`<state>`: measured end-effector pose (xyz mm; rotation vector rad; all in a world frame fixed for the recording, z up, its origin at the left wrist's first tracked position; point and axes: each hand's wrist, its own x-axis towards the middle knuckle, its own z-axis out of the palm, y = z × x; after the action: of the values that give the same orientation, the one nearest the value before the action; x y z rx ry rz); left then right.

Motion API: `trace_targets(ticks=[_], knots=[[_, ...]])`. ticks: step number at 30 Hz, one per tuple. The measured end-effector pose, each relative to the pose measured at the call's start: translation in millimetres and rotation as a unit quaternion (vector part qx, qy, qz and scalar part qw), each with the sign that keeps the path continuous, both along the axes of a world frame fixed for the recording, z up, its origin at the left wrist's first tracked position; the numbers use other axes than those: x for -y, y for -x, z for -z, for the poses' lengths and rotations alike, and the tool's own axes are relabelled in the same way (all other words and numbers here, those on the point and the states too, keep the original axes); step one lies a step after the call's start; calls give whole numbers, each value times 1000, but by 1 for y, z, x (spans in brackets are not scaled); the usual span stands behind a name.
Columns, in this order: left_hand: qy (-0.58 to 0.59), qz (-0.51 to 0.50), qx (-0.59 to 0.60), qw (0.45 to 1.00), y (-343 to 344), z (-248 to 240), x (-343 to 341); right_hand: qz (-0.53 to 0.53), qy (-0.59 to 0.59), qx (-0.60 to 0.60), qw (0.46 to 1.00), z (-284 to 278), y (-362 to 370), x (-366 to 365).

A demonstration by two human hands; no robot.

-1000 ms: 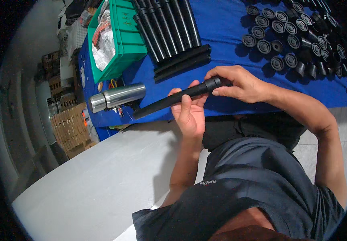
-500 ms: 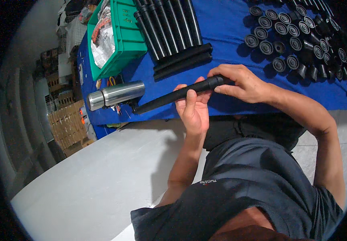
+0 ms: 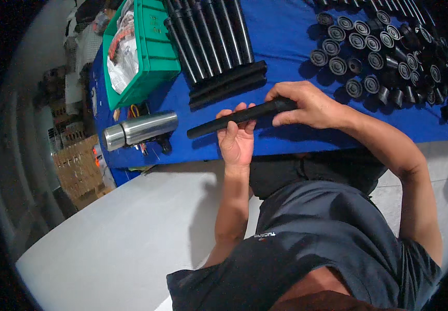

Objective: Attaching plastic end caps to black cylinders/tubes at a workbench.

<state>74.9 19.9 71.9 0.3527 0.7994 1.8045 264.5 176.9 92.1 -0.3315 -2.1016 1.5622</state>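
A black tube (image 3: 215,126) lies across both hands above the near edge of the blue-covered table. My left hand (image 3: 237,142) supports it around the middle, palm up, with the thumb on the near side and fingers behind. My right hand (image 3: 309,106) grips the tube's thicker right end from above, thumb and fingers around it. Whether a separate cap sits on that end is hidden by the fingers. Just beyond the tube lie two dark tubes (image 3: 227,85), side by side.
A row of long black tubes (image 3: 211,41) lies at the back, beside a green crate (image 3: 159,44) with crumpled paper. At left rests a steel flask (image 3: 150,127) with small tools near it. Many round black caps (image 3: 357,41) cover the right side of the blue table cover (image 3: 281,46).
The tube's left end has swung away from the flask and now points up more toward me. My left hand still supports it, and my right hand stays on its thick end.
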Motion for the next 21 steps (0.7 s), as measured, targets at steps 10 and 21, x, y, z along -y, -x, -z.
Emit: trace_targets(ticks=[10, 21], knots=[[25, -34, -75, 996, -11, -2, -3, -1, -45, 24, 999, 6, 2, 0], [-31, 5, 33, 999, -2, 1, -1, -71, 178, 126, 973, -13, -2, -7]])
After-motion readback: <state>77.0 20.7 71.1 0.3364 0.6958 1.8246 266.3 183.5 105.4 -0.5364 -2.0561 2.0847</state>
